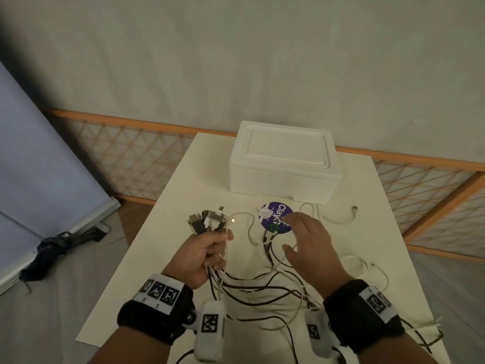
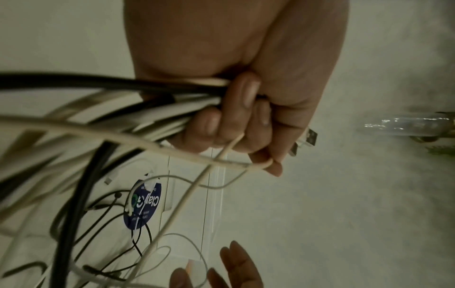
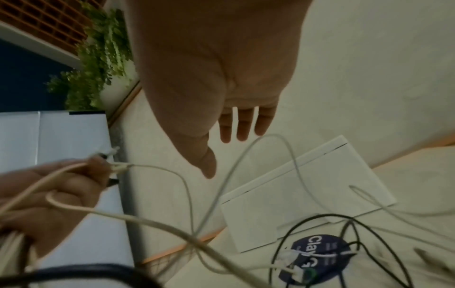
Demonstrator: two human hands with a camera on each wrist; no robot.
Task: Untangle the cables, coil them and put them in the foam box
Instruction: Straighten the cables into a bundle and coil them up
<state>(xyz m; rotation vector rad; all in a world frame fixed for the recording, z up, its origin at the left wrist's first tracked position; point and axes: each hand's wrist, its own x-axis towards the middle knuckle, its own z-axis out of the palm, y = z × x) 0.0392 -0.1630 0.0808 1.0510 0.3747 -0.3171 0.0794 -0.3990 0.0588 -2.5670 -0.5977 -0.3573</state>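
Observation:
My left hand [image 1: 210,252] grips a bunch of dark and white cables just below their plugs [image 1: 210,219], which fan out above the fist. In the left wrist view my curled fingers [image 2: 246,120] wrap the strands. The tangled cables [image 1: 262,285] trail from the fist across the table. My right hand [image 1: 309,243] hovers open, fingers spread, above the tangle near a round purple sticker [image 1: 275,216]; in the right wrist view its palm [image 3: 216,68] holds nothing. The white foam box [image 1: 284,162] stands shut at the far end of the table.
The cream table [image 1: 168,211] is narrow, with its left edge close to my left hand. Loose white cable ends [image 1: 341,219] lie right of the sticker, in front of the box. A folded dark umbrella [image 1: 60,245] lies on the floor at left.

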